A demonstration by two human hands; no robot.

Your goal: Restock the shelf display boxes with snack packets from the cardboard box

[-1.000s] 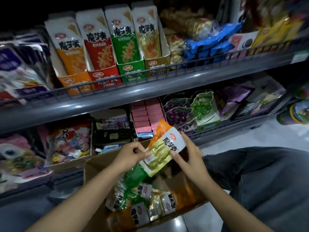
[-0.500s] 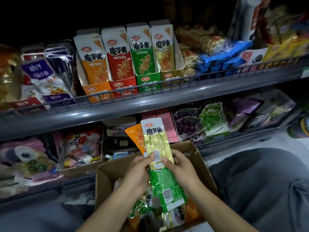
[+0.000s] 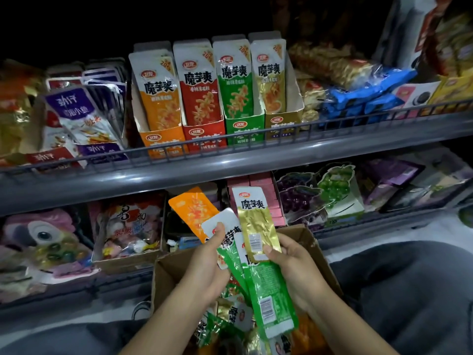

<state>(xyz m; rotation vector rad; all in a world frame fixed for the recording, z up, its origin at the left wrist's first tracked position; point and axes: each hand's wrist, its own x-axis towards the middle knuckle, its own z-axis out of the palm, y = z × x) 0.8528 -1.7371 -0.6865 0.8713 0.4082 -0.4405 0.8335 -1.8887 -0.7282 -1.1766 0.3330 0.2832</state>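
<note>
Dim store shelf (image 3: 230, 162), four display boxes (image 3: 204, 134) at 12 o'clock. Cardboard box (image 3: 314, 247) at 6. Left hand (image 3: 207, 265) pinches green packets (image 3: 271, 290); right hand (image 3: 297, 267) grips gold packet (image 3: 256, 226).

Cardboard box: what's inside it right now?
The cardboard box holds loose snack packets, green, gold and orange among them. Both hands and the held packets cover the middle, so the count and the bottom are hidden.

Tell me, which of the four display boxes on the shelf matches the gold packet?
The gold display box, rightmost of the four. The others are orange, red and green. The right hand holds the gold packet.
</note>
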